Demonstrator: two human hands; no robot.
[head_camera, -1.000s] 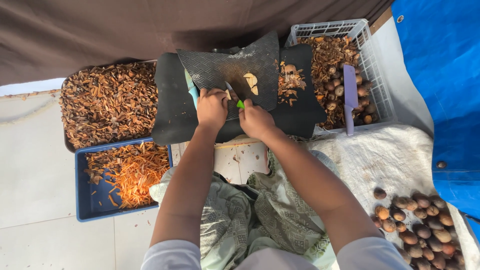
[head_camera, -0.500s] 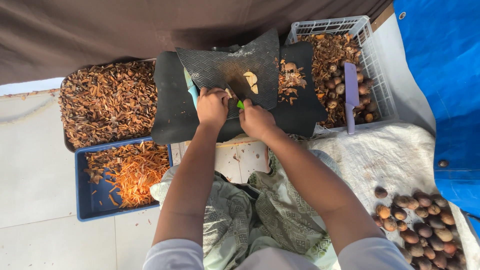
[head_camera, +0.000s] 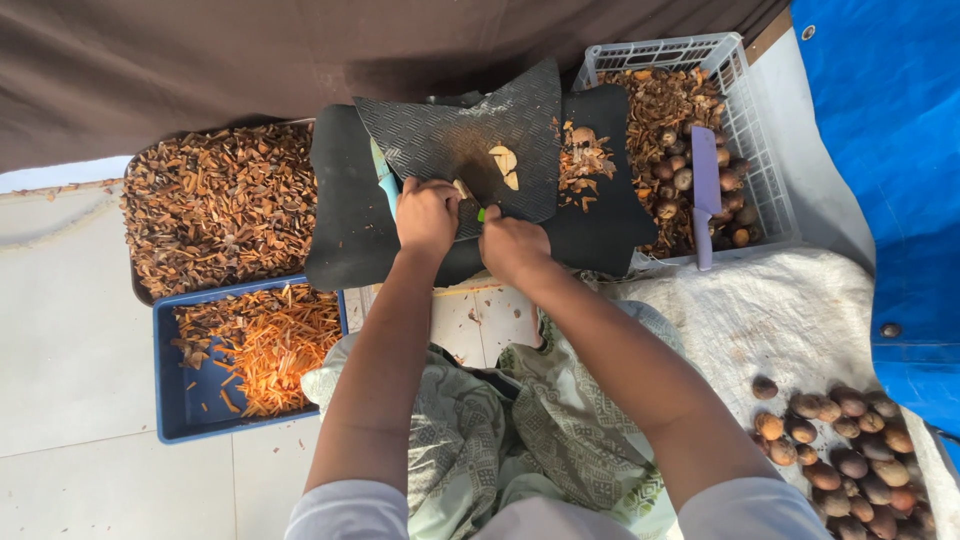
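Observation:
My left hand (head_camera: 427, 214) rests on a black ribbed rubber mat (head_camera: 440, 130), its fingers closed on a small pale piece that is mostly hidden. My right hand (head_camera: 512, 243) sits beside it, gripping a knife with a green handle (head_camera: 481, 214); the dark blade (head_camera: 487, 180) points away across the mat. Pale cut slices (head_camera: 505, 160) lie just past the blade. A light teal tool handle (head_camera: 384, 180) shows left of my left hand.
A tray of brown husk chips (head_camera: 215, 205) lies at the left, with a blue tray of orange shreds (head_camera: 255, 345) below it. A white crate (head_camera: 755, 120) at the right holds nuts, husks and a purple knife (head_camera: 705, 190). Brown nuts (head_camera: 850, 445) lie on white sacking.
Both hands stay at the mat's near edge with only slight shifts; the blade stays over the mat.

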